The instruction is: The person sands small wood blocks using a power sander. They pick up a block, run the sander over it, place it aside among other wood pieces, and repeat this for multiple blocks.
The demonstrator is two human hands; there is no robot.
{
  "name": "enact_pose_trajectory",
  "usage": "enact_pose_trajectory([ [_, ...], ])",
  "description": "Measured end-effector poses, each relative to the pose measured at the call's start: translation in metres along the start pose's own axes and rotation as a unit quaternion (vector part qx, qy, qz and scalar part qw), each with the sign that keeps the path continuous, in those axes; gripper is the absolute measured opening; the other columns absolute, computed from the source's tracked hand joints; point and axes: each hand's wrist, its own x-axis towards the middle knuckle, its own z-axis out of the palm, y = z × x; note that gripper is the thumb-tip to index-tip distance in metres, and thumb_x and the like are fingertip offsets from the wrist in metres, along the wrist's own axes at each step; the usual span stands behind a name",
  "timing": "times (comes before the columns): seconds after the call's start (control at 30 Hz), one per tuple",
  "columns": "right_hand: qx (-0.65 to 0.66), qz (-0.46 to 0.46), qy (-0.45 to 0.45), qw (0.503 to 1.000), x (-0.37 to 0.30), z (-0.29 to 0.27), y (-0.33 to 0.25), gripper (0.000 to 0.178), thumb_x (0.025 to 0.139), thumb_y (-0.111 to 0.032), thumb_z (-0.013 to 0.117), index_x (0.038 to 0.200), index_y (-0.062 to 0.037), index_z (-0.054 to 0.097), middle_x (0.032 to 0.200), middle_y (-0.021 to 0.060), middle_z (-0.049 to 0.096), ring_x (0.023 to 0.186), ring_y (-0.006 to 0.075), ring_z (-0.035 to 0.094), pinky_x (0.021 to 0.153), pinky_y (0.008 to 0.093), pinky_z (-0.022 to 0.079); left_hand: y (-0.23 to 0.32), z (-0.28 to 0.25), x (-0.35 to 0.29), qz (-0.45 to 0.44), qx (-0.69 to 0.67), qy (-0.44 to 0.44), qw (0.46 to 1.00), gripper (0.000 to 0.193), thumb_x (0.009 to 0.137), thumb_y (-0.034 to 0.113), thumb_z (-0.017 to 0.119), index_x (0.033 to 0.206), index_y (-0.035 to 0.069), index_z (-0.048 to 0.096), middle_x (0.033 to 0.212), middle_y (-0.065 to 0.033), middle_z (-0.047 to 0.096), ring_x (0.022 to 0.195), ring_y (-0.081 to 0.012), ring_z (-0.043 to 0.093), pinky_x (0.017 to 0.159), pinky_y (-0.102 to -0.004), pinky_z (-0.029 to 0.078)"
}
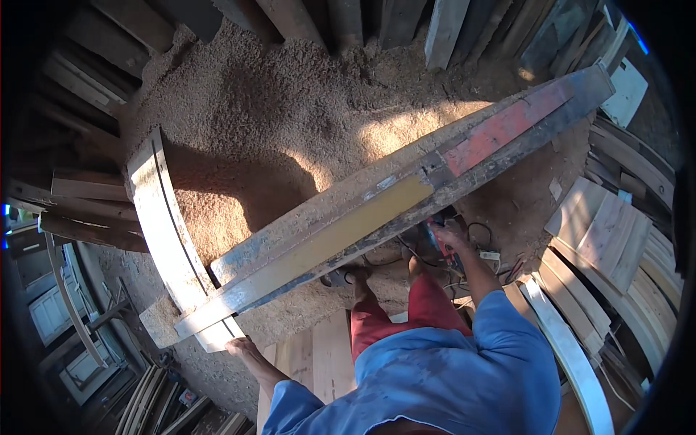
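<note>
My left hand (244, 349) is at the near end of a pale curved board (163, 225), fingers closed on its edge. The board arcs away to the far left. Its near part passes beneath the left end of a long, worn yellow and red beam (377, 206). On the other side of the beam, low by my legs, my right hand (451, 238) is wrapped round a red and black corded power tool (440, 243). The hand and the beam partly hide the tool, so its exact kind is unclear.
Wood shavings (246, 94) are heaped beyond the beam. Boards (446, 29) lean along the far side, and curved wooden pieces (580, 290) are stacked at the right. A dark cord (478, 228) loops near my right hand. Pale planks (319, 355) lie beside my legs.
</note>
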Motion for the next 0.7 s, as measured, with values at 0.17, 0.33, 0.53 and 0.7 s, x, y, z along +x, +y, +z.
enact_pose_trajectory([
  [0.17, -0.141, -0.187, 0.201, 0.951, 0.153, 0.018, 0.105, 0.071, 0.09, -0.053, 0.062, 0.141, -0.0047, 0.053, 0.14, 0.0235, 0.058, 0.13, 0.0389, 0.056, 0.11, 0.0442, 0.044, -0.011, -0.02, 0.001, 0.181, 0.085, -0.174, 0.964, 0.03, 0.095, 0.041, 0.056, 0.083, 0.016, 0.045, 0.065, 0.0032, 0.045, 0.043, -0.013, 0.041, 0.038, -0.0264, 0.038],
  [0.33, -0.123, -0.109, 0.215, 0.962, 0.218, 0.008, 0.135, 0.065, 0.092, -0.05, 0.06, 0.14, -0.0063, 0.054, 0.142, 0.0217, 0.057, 0.132, 0.0381, 0.054, 0.111, 0.0442, 0.042, 0.028, -0.014, -0.001, 0.303, 0.267, -0.178, 0.897, 0.037, 0.097, 0.051, 0.054, 0.094, 0.015, 0.046, 0.072, -0.0001, 0.046, 0.05, -0.017, 0.044, 0.041, -0.0321, 0.038],
  [0.53, -0.078, 0.057, 0.153, 0.984, 0.199, 0.056, 0.212, 0.063, 0.093, -0.048, 0.06, 0.14, -0.0063, 0.055, 0.142, 0.0211, 0.057, 0.133, 0.0379, 0.053, 0.111, 0.0441, 0.042, 0.026, -0.008, -0.044, 0.097, 0.16, -0.028, 0.982, 0.042, 0.091, 0.059, 0.056, 0.098, 0.018, 0.051, 0.082, 0.0009, 0.052, 0.065, -0.0191, 0.051, 0.049, -0.035, 0.039],
  [0.7, -0.041, 0.154, 0.081, 0.984, 0.153, 0.125, 0.285, 0.061, 0.093, -0.047, 0.059, 0.139, -0.0063, 0.055, 0.142, 0.0205, 0.057, 0.133, 0.0378, 0.052, 0.111, 0.044, 0.042, 0.088, -0.032, 0.009, 0.331, 0.56, -0.223, 0.727, 0.023, 0.076, 0.02, 0.061, 0.094, 0.005, 0.06, 0.081, -0.0027, 0.061, 0.063, -0.0228, 0.058, 0.045, -0.0377, 0.044],
])
